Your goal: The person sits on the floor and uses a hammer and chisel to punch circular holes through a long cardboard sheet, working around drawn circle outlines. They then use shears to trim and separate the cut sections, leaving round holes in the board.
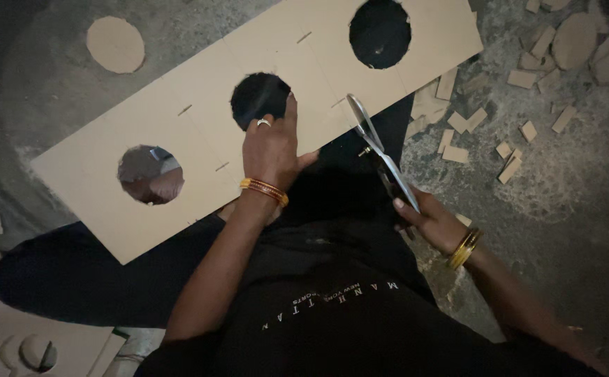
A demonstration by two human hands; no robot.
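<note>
A long cardboard strip (193, 139) with three round holes and short slits lies across my lap. My left hand (271, 146) presses flat on it beside the middle hole (259, 98), a ring on one finger and orange bangles at the wrist. My right hand (434, 223) grips the handles of a pair of metal scissors (378, 146). The blades point up toward the strip's near edge, between the middle hole and the far right hole (380, 33).
A cut cardboard disc (115, 44) lies on the concrete floor at the upper left. Several small cardboard offcuts (507, 150) and more discs (573, 38) are scattered to the right. More cardboard sheets (32, 342) sit at the lower left.
</note>
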